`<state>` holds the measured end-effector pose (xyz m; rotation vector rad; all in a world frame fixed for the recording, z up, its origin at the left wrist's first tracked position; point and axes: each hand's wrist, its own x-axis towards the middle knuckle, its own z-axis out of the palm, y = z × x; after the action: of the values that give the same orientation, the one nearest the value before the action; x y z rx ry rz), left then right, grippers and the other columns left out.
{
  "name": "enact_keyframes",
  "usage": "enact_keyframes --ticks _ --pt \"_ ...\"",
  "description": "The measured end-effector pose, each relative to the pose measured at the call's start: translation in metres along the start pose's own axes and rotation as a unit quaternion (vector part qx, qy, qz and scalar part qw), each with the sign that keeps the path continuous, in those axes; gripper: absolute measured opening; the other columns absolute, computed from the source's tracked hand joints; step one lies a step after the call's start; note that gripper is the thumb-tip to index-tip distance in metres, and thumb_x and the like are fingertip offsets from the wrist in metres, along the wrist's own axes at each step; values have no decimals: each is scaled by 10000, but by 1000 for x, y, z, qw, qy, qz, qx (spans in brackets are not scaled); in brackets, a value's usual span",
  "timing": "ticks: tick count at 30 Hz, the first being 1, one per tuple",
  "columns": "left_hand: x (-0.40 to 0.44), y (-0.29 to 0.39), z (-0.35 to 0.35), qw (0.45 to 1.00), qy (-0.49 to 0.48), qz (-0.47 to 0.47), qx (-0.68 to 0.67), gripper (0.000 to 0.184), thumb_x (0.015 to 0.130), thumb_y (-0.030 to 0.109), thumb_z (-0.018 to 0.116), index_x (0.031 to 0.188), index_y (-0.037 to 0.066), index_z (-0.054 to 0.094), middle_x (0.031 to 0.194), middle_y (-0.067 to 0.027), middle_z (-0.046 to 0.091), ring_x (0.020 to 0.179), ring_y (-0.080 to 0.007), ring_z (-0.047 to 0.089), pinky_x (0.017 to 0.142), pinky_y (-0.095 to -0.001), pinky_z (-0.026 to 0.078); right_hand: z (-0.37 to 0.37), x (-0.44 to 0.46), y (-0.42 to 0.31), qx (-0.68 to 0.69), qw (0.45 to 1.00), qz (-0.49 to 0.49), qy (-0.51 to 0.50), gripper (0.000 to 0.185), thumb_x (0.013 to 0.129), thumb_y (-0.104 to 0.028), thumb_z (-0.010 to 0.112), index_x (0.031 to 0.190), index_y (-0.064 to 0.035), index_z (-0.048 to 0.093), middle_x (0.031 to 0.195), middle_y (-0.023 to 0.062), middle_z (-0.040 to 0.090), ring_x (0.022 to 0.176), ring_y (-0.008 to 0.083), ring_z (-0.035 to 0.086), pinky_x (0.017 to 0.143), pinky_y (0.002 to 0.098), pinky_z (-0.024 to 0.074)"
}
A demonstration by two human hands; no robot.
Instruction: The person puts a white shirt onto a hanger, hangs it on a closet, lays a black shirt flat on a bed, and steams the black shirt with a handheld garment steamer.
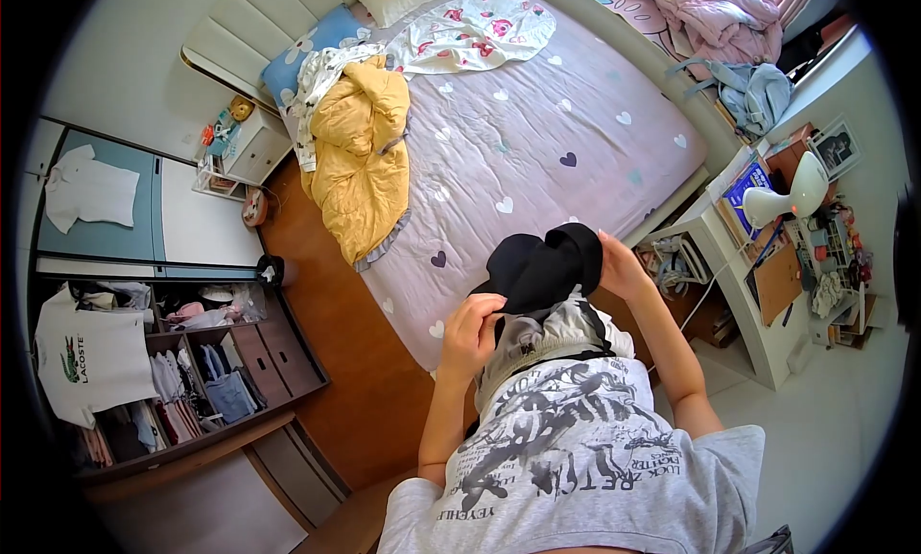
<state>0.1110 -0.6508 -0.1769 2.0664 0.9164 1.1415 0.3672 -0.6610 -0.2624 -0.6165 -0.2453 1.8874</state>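
Note:
A black cloth item (542, 276), bunched into folds, is held up in front of the body, above the near edge of the bed. My left hand (470, 331) pinches its lower left side, with the fingers closed on the fabric. At its right side, my right hand (622, 268) grips the edge, the fingertips partly hidden behind the cloth. Just below it are light grey gathered fabric (537, 348) and a grey printed shirt (576, 448) on the body.
Ahead lies a bed (537, 161) with a yellow quilt (360, 151) and a white floral cloth (480, 31). An open wardrobe (278, 353) with hanging clothes stands at left. On the right is a cluttered desk (758, 333) with a white lamp (787, 199).

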Motion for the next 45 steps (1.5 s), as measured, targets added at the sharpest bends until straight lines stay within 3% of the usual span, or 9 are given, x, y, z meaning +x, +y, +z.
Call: enact_keyframes --ticks 8,15,19,22,24,26,34,37,45 --pt "-15 -10 -11 999 -6 -45 -8 100 759 -31 551 846 2 513 833 -127 592 738 -261 578 648 -287 452 12 12 -11 42 995 85 -25 432 884 -344 442 1133 7 473 1107 115 547 995 203 543 892 341 410" --pt "-40 -24 -18 978 -38 -193 -62 86 842 93 529 873 16 505 831 -59 582 606 -142 468 541 -227 358 10 4 -12 -40 987 143 -53 332 840 -209 547 1095 -1 505 1034 64 580 936 149 560 841 316 437" --pt "-40 -25 -20 973 -61 -219 -43 84 845 89 522 879 14 505 824 -67 576 639 -165 500 576 -237 385 23 0 -27 -117 979 167 -10 291 830 -149 562 1072 4 516 1019 60 580 912 145 570 806 290 455" --pt "-38 -25 -18 975 -55 -207 -57 73 849 73 508 890 13 502 834 -79 569 701 -193 532 640 -250 408 32 -3 -32 -185 967 176 17 385 802 -53 580 1153 2 433 971 79 590 857 136 579 768 258 457" --pt "-35 -21 -16 963 -64 -259 -38 71 849 57 497 904 13 497 855 -90 563 765 -216 546 700 -261 414 36 -3 -31 -355 932 58 43 577 774 47 569 1264 -33 276 908 115 603 822 123 575 759 249 459" --pt "-36 -23 -11 961 -47 -269 -43 91 849 47 488 935 20 501 874 -94 561 778 -215 547 705 -264 412 52 -5 -34 -346 935 45 62 708 759 79 565 1308 -82 148 883 125 600 800 96 558 735 234 451" --pt "-17 -21 -17 982 -70 -175 -5 188 836 -8 462 1016 30 500 873 -124 543 807 -275 544 714 -278 419 62 3 -58 -515 856 47 -10 204 818 -93 573 1013 -36 552 823 0 597 705 39 522 622 178 408" --pt "-15 -21 -16 985 -74 -153 -16 205 831 -20 459 1026 32 495 895 -131 537 821 -278 540 725 -291 419 57 12 -55 -374 922 67 74 267 805 -146 600 1044 -47 533 857 12 609 742 62 546 658 187 416" --pt "-16 -23 -10 986 -90 -139 -4 224 816 -42 459 1025 25 502 901 -134 542 832 -279 540 741 -298 422 25 25 -41 -407 910 65 44 307 806 -118 592 1099 -49 531 779 -2 610 775 61 542 709 199 421"
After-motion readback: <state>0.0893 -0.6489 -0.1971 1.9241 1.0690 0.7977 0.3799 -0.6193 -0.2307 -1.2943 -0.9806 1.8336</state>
